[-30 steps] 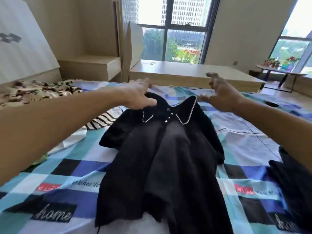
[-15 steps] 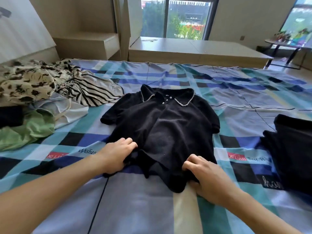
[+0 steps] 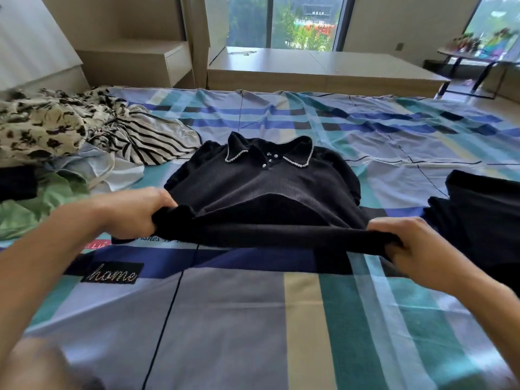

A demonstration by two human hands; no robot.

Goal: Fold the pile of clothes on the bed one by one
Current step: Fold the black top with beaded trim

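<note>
Gripping 1 hem corner each, the left hand [image 3: 132, 212] and right hand [image 3: 405, 243] hold up the black top [image 3: 261, 184] lying on the bed [image 3: 253, 319]; carrying both corners level toward its collar [image 3: 298, 160] should keep the fold square.

Left hand [image 3: 135, 212] and right hand [image 3: 408, 243] each grip the black shirt's [image 3: 267, 187] hem, lifted off the bed [image 3: 253, 319] between them.

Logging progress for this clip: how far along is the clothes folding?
Early. Done, perhaps: one dark garment lies apart on the right. In hand: left hand and right hand each grip the hem of the black collared top, lifted off the bed. Left: the crumpled pile on the left, spotted, striped and green pieces.
</note>
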